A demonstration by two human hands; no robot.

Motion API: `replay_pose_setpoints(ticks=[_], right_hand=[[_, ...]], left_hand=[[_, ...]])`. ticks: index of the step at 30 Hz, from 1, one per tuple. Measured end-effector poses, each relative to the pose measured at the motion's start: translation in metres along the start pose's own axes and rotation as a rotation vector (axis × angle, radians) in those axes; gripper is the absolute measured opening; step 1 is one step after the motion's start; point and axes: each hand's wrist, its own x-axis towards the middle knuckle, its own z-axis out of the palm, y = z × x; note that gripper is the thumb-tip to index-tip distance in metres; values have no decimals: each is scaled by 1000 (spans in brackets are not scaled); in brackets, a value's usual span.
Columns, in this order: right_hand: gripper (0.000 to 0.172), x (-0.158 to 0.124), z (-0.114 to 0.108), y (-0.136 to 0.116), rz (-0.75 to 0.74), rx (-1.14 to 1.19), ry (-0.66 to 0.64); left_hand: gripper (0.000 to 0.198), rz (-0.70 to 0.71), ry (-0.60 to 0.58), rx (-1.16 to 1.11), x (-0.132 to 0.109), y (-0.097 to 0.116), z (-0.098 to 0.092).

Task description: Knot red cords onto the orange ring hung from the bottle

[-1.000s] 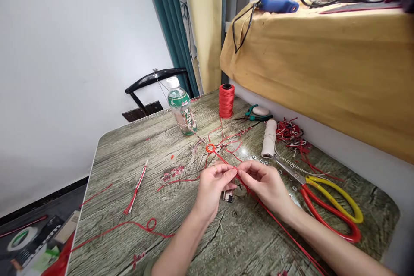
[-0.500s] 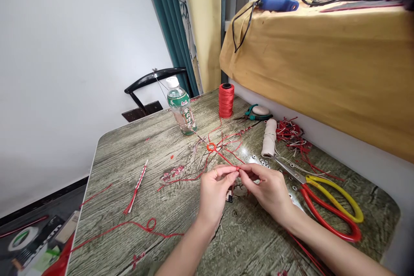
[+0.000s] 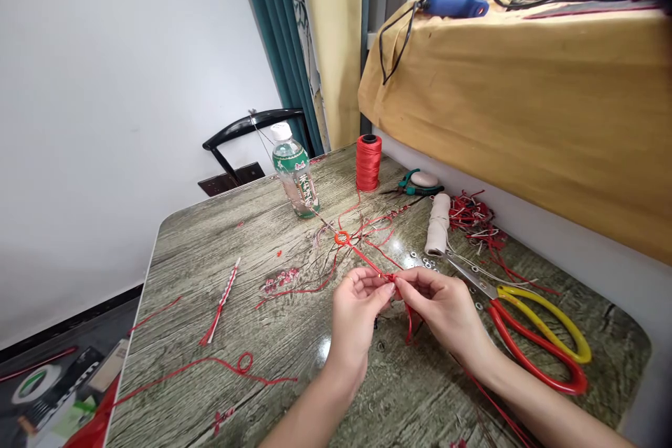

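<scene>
My left hand (image 3: 357, 308) and right hand (image 3: 444, 304) both clamped on red cord (image 3: 367, 260).
Fingertips nearly meet at the knotted bit; cord runs straight from there to the orange ring (image 3: 337, 239), far and left of my grip. Capped bottle (image 3: 295, 182) stands farther left, can't tell fill level. Between left hand and the table's (image 3: 183, 245) left edge: braided piece (image 3: 224, 301), loose strand (image 3: 204, 361). Scissors (image 3: 493, 292) just right of right hand, tighter there.

Red cord (image 3: 389, 278) between left hand (image 3: 357, 315) and right hand (image 3: 446, 308); red/yellow-handled scissors (image 3: 494, 292) right of latter; grey-green woodgrain counter (image 3: 210, 238) below.
</scene>
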Motion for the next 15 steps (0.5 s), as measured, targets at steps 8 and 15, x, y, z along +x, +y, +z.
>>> replay_pose_setpoints(ticks=[8, 15], right_hand=[[18, -6, -6, 0, 32, 29, -7], [16, -11, -9, -2, 9, 27, -27]], left_hand=[[19, -79, -50, -102, -10, 0, 8], [18, -68, -71, -205, -18, 0, 9]])
